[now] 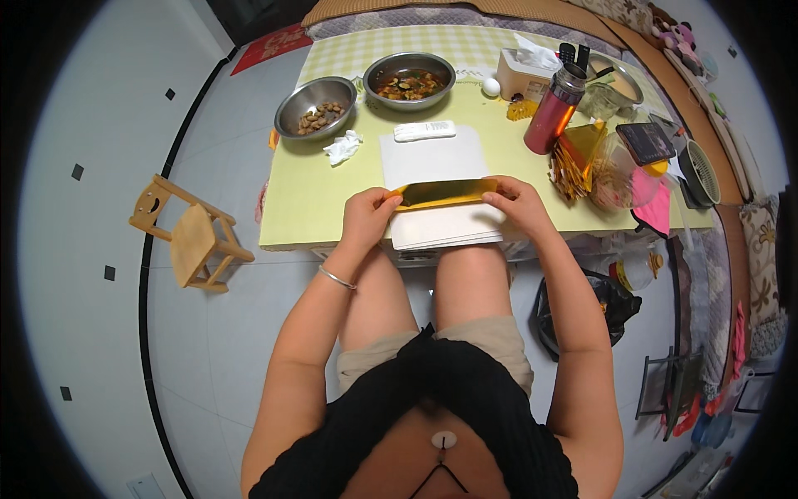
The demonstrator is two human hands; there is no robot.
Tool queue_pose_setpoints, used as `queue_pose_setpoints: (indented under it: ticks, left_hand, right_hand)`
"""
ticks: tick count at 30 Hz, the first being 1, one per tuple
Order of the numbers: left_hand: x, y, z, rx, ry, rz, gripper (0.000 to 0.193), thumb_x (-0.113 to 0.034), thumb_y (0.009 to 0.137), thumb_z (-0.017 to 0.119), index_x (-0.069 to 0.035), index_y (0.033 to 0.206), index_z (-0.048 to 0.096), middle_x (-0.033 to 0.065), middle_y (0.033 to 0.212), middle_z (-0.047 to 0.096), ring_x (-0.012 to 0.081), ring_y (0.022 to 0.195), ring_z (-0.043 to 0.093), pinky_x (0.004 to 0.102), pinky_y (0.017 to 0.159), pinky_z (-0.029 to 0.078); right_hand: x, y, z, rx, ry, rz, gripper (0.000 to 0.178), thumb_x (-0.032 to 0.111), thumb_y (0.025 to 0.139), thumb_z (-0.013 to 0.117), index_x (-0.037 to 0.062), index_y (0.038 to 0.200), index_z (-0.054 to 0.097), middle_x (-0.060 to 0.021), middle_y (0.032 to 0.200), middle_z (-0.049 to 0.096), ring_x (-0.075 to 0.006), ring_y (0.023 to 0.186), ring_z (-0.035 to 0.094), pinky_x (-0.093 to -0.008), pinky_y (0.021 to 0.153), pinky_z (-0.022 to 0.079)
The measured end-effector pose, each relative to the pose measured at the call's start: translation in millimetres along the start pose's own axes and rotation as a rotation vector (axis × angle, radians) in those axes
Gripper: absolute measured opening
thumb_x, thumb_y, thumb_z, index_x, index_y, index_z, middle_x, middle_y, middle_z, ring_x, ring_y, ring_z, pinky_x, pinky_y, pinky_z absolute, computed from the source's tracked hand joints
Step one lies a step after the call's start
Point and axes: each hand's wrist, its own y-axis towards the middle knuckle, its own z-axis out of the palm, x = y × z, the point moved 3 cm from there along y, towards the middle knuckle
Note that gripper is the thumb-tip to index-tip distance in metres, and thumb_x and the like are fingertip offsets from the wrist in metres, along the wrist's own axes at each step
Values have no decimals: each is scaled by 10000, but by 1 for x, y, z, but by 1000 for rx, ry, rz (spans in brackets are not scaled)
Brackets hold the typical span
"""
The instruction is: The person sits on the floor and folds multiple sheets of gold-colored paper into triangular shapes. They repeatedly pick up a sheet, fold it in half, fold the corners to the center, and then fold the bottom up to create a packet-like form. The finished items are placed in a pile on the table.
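A long strip of shiny gold foil paper is stretched level between my hands at the table's near edge. It looks folded, with a dark reflecting face and a yellow lower edge. My left hand pinches its left end between thumb and fingers, and my right hand pinches the right end. Under the strip lies a white board or stack of sheets, overhanging the table edge slightly. A slim white packet rests at the far end of that white surface. Several folded gold foil pieces stand bunched to the right.
Two steel bowls, one with brown nuts and one with cooked food, stand far left. Crumpled tissue lies nearby. To the right are a red thermos, tissue box, phone and green basket. A wooden chair stands left.
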Motion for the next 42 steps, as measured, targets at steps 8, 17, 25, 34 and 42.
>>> queue_pose_setpoints:
  ticks: [8,17,25,34,42]
  left_hand:
    - [26,22,10,-135,67,143,312,-159,865,760,17,1112,687,102,896,722,174,810,654,313,754,513]
    - [3,20,16,-335,394,149,486,-93,824,743,42,1271,609,71,738,629,245,776,586,377,744,492]
    - [0,20,15,-301,419,162,514,-74,784,742,44,1270,621,62,699,604,259,801,570,399,781,489]
    - [-25,29,24,-125,797,745,495,-109,833,689,-134,1325,652,204,1278,600,400,1184,558,439,1023,452]
    - [-25,34,34,530,774,582,603,-485,931,596,-163,1439,560,297,1560,354,476,1463,303,526,1205,251]
  right_hand:
    - [-23,31,-8,-149,-367,-2,252,276,882,759,33,949,752,-77,846,714,-155,750,636,-305,703,493]
    - [5,34,17,-411,-749,60,312,376,895,707,71,832,711,-102,881,707,-298,766,665,-420,707,512]
    - [-1,42,20,-450,-882,25,291,348,876,714,68,799,688,-120,887,694,-324,777,677,-437,703,528]
    - [-2,43,22,-444,-920,-23,262,328,862,724,76,810,675,-120,862,677,-327,764,674,-443,678,531]
    - [17,34,50,-336,-1432,-680,408,268,900,668,13,1216,634,-181,1353,596,-357,1320,505,-489,1100,403]
